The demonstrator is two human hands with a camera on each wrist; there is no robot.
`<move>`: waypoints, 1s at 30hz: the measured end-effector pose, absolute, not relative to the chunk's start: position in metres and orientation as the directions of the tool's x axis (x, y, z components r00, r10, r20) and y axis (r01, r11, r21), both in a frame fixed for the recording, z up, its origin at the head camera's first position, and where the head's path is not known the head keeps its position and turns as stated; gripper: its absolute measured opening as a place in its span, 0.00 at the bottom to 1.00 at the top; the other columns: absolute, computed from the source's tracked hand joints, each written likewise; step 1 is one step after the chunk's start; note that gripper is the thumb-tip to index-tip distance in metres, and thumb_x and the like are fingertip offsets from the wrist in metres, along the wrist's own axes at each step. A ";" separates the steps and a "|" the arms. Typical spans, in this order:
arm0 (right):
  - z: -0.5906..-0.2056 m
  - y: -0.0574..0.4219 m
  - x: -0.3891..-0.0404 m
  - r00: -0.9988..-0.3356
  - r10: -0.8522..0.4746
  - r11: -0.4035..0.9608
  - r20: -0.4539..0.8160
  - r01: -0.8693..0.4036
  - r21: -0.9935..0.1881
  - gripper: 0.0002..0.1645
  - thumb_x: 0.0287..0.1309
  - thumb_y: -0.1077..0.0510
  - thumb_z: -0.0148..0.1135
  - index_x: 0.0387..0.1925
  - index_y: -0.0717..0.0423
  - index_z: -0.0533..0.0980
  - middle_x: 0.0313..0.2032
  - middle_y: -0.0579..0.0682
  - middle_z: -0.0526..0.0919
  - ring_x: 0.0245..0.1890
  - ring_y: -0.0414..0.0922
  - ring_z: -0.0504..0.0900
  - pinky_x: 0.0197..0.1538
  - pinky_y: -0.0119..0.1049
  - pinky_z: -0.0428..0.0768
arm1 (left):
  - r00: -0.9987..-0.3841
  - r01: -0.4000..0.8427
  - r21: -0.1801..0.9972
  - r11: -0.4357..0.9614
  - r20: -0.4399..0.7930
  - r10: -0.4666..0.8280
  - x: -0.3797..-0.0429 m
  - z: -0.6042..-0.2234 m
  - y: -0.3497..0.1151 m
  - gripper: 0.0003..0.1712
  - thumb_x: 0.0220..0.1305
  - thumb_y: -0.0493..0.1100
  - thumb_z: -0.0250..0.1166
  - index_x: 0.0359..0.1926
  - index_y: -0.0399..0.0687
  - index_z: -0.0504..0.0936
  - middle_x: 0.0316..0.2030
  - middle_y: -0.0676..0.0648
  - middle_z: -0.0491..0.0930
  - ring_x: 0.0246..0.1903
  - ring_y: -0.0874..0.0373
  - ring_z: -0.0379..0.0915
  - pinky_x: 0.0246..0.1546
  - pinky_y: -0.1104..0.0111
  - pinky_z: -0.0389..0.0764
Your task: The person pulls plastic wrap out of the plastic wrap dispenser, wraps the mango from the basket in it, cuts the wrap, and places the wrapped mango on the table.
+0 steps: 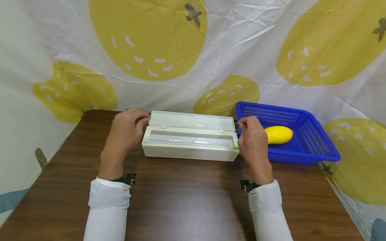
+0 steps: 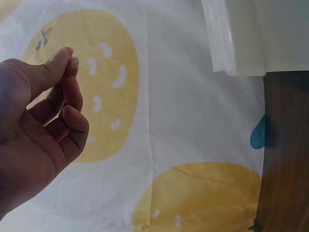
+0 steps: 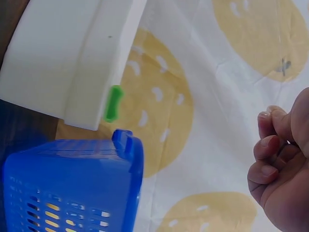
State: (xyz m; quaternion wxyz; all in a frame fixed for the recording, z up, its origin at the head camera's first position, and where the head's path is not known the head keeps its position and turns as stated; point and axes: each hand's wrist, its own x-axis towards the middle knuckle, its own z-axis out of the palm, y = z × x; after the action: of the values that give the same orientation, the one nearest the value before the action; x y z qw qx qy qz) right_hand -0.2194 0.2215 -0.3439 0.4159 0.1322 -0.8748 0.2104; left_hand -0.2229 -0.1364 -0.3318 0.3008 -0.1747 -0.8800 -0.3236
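Observation:
A white cling film dispenser [image 1: 190,150] lies on the table with its lid [image 1: 193,120] raised and a roll of clear film [image 1: 190,139] inside. Level with the dispenser's left end, my left hand [image 1: 125,130] pinches between thumb and forefinger. Beside the right end, my right hand [image 1: 253,140] pinches in the same way, in front of the basket's left wall. Faint creases of clear cling film [image 2: 59,29] show at the left fingertips; the rest of the sheet is hard to see. A green slider [image 3: 113,104] sits at the dispenser's right end.
A blue plastic basket [image 1: 319,140] stands right of the dispenser, holding a yellow oval fruit [image 1: 280,135]. A white curtain with yellow fruit prints [image 1: 169,93] hangs behind the brown wooden table [image 1: 187,201].

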 end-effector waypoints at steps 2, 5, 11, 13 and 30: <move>-0.342 0.222 -0.218 -0.608 -0.057 0.871 0.792 -0.418 -0.258 0.03 0.63 0.72 0.56 0.36 0.67 0.76 0.33 0.64 0.81 0.35 0.58 0.80 0.36 0.57 0.82 | -0.743 0.515 0.457 0.725 0.660 0.111 -0.222 -0.331 -0.137 0.06 0.61 0.30 0.66 0.37 0.32 0.88 0.34 0.35 0.86 0.37 0.41 0.79 0.40 0.46 0.80; -0.340 0.223 -0.216 -0.590 -0.057 0.863 0.805 -0.434 -0.257 0.04 0.62 0.73 0.55 0.36 0.68 0.76 0.33 0.65 0.81 0.35 0.59 0.81 0.36 0.57 0.83 | -0.709 0.540 0.439 0.718 0.697 0.107 -0.220 -0.331 -0.137 0.06 0.61 0.29 0.66 0.36 0.32 0.88 0.32 0.36 0.86 0.33 0.44 0.79 0.36 0.48 0.80; -0.335 0.224 -0.211 -0.570 -0.050 0.856 0.820 -0.448 -0.259 0.05 0.62 0.73 0.55 0.36 0.69 0.77 0.33 0.65 0.81 0.34 0.59 0.81 0.36 0.57 0.84 | -0.616 0.607 0.387 0.694 0.781 0.103 -0.216 -0.328 -0.135 0.04 0.60 0.30 0.67 0.34 0.31 0.88 0.27 0.36 0.84 0.26 0.47 0.77 0.27 0.53 0.79; -0.334 0.224 -0.209 -0.567 -0.047 0.852 0.823 -0.452 -0.263 0.04 0.63 0.73 0.56 0.36 0.69 0.77 0.32 0.65 0.81 0.34 0.59 0.81 0.37 0.57 0.84 | -0.590 0.622 0.373 0.688 0.801 0.099 -0.215 -0.326 -0.135 0.04 0.59 0.29 0.67 0.34 0.31 0.88 0.26 0.36 0.84 0.26 0.47 0.77 0.26 0.53 0.78; -0.323 0.221 -0.199 -0.465 -0.026 0.797 0.885 -0.544 -0.262 0.07 0.67 0.71 0.53 0.35 0.72 0.76 0.31 0.67 0.80 0.32 0.58 0.80 0.35 0.56 0.83 | -0.487 0.667 0.317 0.674 0.870 0.073 -0.205 -0.314 -0.133 0.04 0.59 0.29 0.67 0.32 0.31 0.88 0.27 0.36 0.83 0.28 0.47 0.76 0.27 0.53 0.78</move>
State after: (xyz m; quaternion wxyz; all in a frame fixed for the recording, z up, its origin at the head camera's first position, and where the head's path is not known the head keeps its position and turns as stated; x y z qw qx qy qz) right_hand -0.1992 0.2214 -0.3230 0.4866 0.1751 -0.8135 0.2660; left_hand -0.2053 -0.1331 -0.3140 0.4499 -0.2322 -0.7967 -0.3300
